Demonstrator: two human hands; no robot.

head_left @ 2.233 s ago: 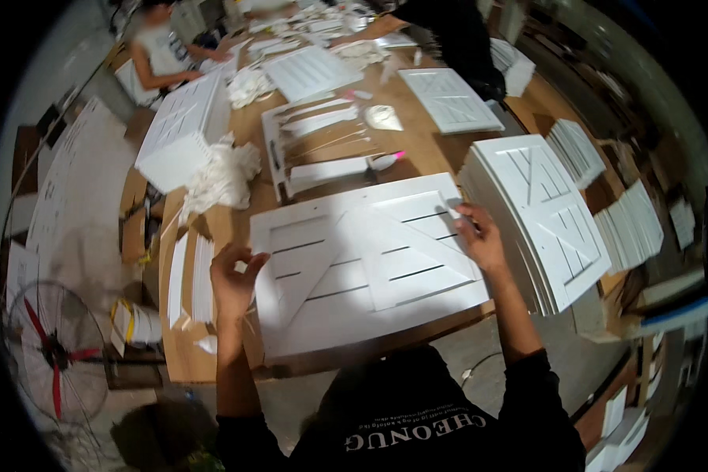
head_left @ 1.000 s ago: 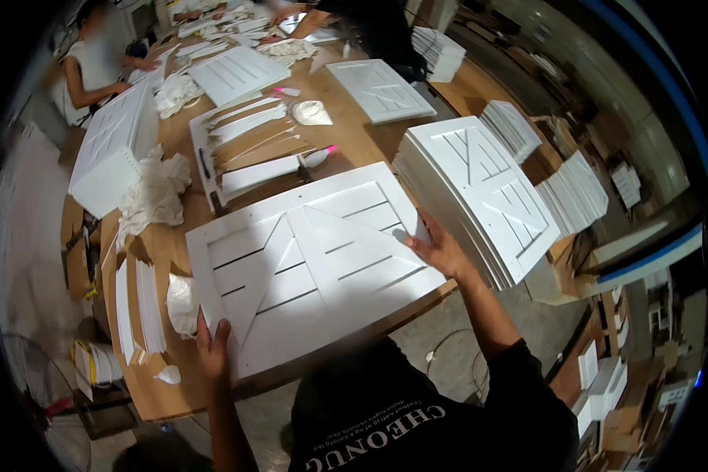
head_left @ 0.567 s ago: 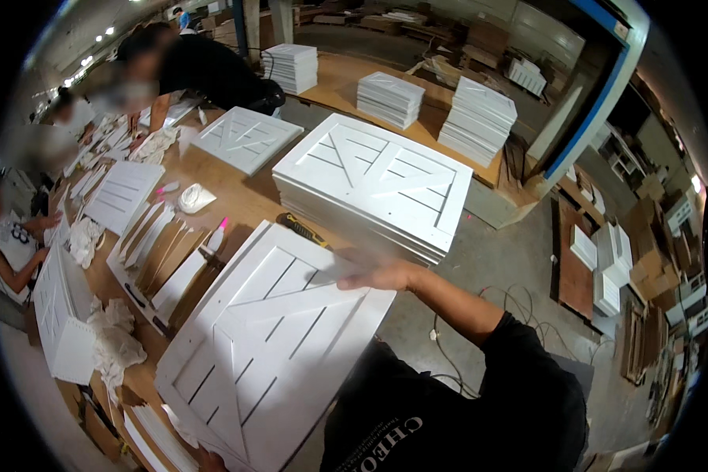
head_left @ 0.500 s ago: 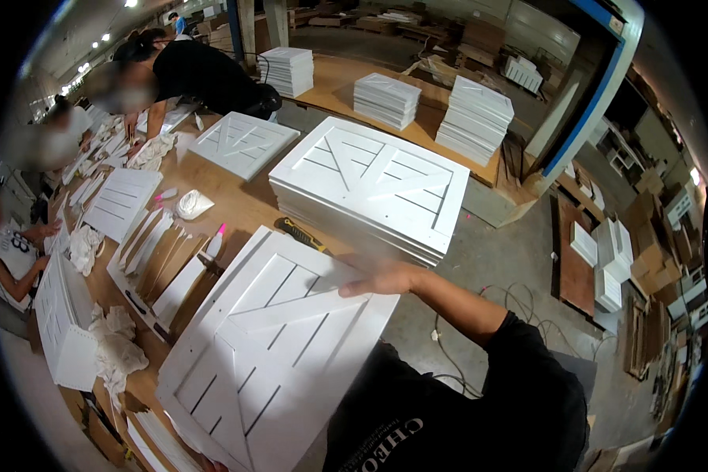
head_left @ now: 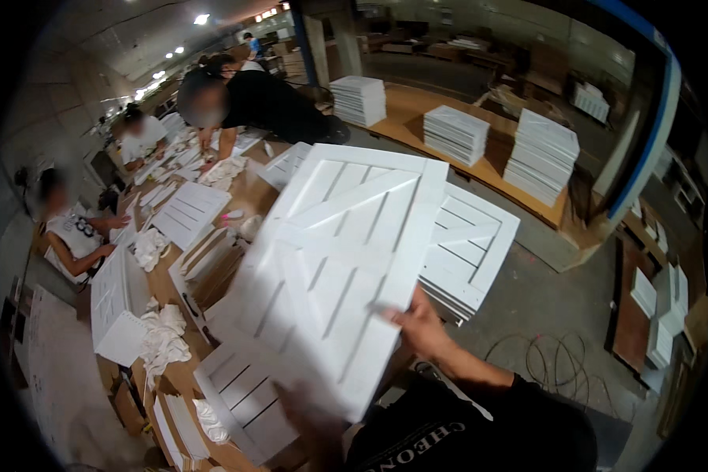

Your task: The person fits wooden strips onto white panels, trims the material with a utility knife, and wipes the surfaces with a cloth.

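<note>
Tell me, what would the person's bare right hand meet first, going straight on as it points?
Seemingly the raised white rectangular panel with grooves and diagonal braces: the right hand points toward the picture's upper left and grips that panel's right edge. Depth behind the panel is unclear.

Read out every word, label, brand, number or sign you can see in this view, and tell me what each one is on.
I won't copy printed wording, but here is where it stands:
Black shirt at the lower edge: large pale capitals, partly cut off.
White sleeveless top at left: dark figures.
White panel in the right hand: none I can make out.
Background: any marks are too small or dim to read.
</note>
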